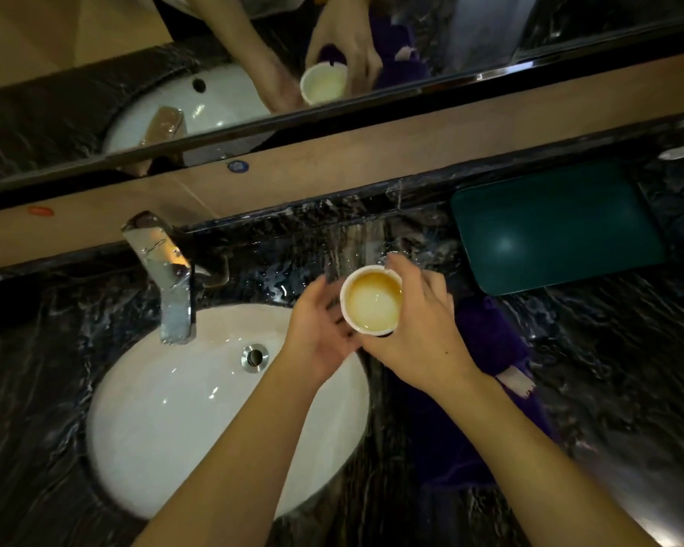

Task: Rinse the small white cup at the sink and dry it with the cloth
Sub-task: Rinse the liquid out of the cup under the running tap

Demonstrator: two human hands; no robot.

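The small white cup (372, 300) is held upright above the bench (609, 369), just past the right rim of the sink (166, 420). Its inside is stained yellowish brown, darkest in a ring near the rim, paler at the bottom. The right hand (423, 329) grips the cup from its right side, fingers wrapped round the wall. The left hand (320, 325) is open, palm turned toward the cup, its fingers at the cup's left side and underside; whether they press on it cannot be told.

A purple cloth (490, 341) lies on the bench under and beside the right forearm, a pale label showing at one end. The bench is dark veined stone, glossy and wet-looking near the cup. The sink is a white oval basin with a metal overflow ring, a chrome tap (166, 278) above its far edge. A dark green tray (553, 227) sits at the far right. A mirror (95, 92) runs along the wall behind.
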